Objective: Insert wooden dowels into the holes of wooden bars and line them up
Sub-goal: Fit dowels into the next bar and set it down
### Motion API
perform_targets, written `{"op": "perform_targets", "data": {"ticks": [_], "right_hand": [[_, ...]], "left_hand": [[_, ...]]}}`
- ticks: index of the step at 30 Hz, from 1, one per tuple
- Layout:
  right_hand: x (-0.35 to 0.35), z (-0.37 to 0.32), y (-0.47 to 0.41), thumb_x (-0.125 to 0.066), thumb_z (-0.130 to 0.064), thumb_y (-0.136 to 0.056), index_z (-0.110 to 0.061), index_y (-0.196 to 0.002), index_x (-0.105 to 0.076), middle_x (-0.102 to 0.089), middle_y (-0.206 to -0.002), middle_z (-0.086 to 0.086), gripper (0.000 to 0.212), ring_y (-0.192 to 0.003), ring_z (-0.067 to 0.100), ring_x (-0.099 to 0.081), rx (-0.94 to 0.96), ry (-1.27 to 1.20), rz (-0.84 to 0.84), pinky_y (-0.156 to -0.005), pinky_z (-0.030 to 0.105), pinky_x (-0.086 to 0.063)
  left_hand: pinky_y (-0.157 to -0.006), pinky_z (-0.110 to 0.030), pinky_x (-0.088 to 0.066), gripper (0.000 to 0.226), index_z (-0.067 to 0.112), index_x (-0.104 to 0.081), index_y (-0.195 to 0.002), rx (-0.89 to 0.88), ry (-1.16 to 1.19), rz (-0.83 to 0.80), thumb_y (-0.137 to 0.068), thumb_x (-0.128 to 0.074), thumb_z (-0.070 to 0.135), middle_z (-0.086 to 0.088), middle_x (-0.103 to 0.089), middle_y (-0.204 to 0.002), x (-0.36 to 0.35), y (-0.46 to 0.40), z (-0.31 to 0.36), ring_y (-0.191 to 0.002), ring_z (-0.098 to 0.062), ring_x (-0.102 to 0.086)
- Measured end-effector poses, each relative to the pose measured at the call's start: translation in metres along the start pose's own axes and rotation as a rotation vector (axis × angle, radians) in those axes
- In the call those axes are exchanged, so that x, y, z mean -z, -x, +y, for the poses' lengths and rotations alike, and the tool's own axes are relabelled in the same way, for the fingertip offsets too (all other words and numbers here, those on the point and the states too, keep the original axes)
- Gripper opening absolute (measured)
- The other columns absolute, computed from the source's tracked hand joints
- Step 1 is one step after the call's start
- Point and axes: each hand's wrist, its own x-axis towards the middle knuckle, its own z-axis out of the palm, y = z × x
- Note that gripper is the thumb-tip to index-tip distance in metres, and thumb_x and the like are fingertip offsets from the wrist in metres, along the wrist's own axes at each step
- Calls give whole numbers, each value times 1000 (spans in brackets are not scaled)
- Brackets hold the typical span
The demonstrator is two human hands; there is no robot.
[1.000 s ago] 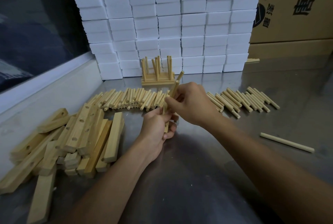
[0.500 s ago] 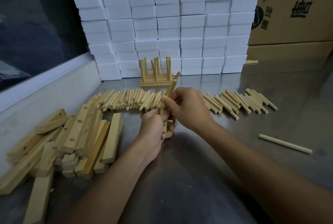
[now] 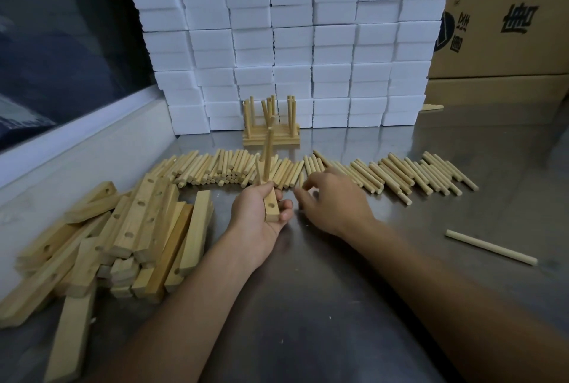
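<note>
My left hand point(image 3: 257, 213) grips a short wooden bar point(image 3: 271, 208) with one empty hole facing me. Two dowels point(image 3: 267, 157) stand up out of the bar's far part. My right hand point(image 3: 332, 201) hovers just right of it, fingers loosely curled over the row of loose dowels point(image 3: 385, 174), holding nothing that I can see. More loose dowels point(image 3: 209, 168) lie in a row to the left. Finished bars with upright dowels point(image 3: 271, 124) stand at the back by the white blocks. A heap of drilled bars point(image 3: 123, 234) lies at the left.
A wall of white foam blocks point(image 3: 308, 43) closes the back. Cardboard boxes point(image 3: 508, 22) stand at the back right. A single long dowel point(image 3: 489, 246) lies apart on the metal table point(image 3: 338, 305) at the right. A white ledge point(image 3: 77, 148) borders the left.
My right hand has let go of the dowel it was pushing into the bar and moved right and down toward the loose dowels. The bar now lies flatter in my left hand.
</note>
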Motion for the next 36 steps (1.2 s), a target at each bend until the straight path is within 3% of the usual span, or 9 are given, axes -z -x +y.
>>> {"op": "perform_targets", "data": {"ticks": [5,7,12,19,24,28,30,34,36], "right_hand": [[4,-5,1,-64,-43,-87,-24,-109,-68,-65,-104,-3,29,-96,17,-60,-26,18,-31,-80,36,-53],[5,-9,2,-64,-35,-86,-23,-113,-66,-65,-104,-2,30,-96,18,-60,-32,35,-66,-79,35,-53],[14,-9,-3,-69,-29,-87,-16,-93,-70,-68,-88,1,14,-83,20,-64,-152,69,-117,-75,37,-58],[22,-6,-6,-60,-20,-94,-11,-117,-56,-56,-114,9,24,-94,23,-53,-111,130,-371,-74,32,-42],[27,-6,-6,-56,-16,-97,-18,-122,-48,-70,-102,4,26,-90,21,-65,-189,-366,-255,-83,40,-54],[33,-13,-1,-60,-3,-93,-7,-110,-63,-76,-87,9,19,-70,13,-68,-297,-890,-220,-65,24,-56],[35,-15,2,-58,0,-92,-6,-111,-62,-76,-88,13,20,-72,19,-67,-378,-1090,-248,-64,26,-55],[35,-12,5,-58,0,-93,-19,-127,-49,-76,-88,13,40,-71,20,-64,-423,-1193,-183,-65,29,-54],[34,-9,6,-56,-5,-98,-19,-129,-50,-76,-84,10,35,-69,18,-64,-412,-1196,-151,-66,28,-54]], "left_hand": [[-39,-24,-36,34,6,-52,-90,17,38,41,-107,-35,30,-8,-45,-68,-1,-3,1,-54,-20,-43],[-43,-26,-36,33,5,-52,-87,16,45,55,-107,-34,25,-8,-46,-68,-2,-3,1,-54,-19,-43],[-52,-26,-37,29,1,-57,-88,40,86,38,-104,-37,14,-9,-52,-71,1,1,2,-57,-17,-45],[-54,-26,-37,24,1,-57,-93,52,124,-23,-99,-36,11,-8,-50,-68,4,4,4,-56,-16,-44],[-47,-24,-34,24,7,-55,-93,58,122,-45,-100,-36,20,-3,-45,-61,5,1,5,-51,-14,-39],[-41,-23,-32,26,12,-48,-88,73,142,-32,-104,-33,26,-2,-41,-57,6,-4,5,-47,-14,-35],[-40,-23,-30,29,12,-47,-84,68,162,-33,-104,-33,28,-2,-40,-55,7,-5,5,-45,-13,-35],[-43,-23,-29,32,12,-46,-81,64,183,-46,-104,-33,30,-2,-41,-56,9,-6,4,-47,-13,-34],[-45,-24,-28,32,12,-46,-82,68,188,-53,-104,-33,31,-2,-41,-56,9,-5,4,-48,-14,-34]]}}
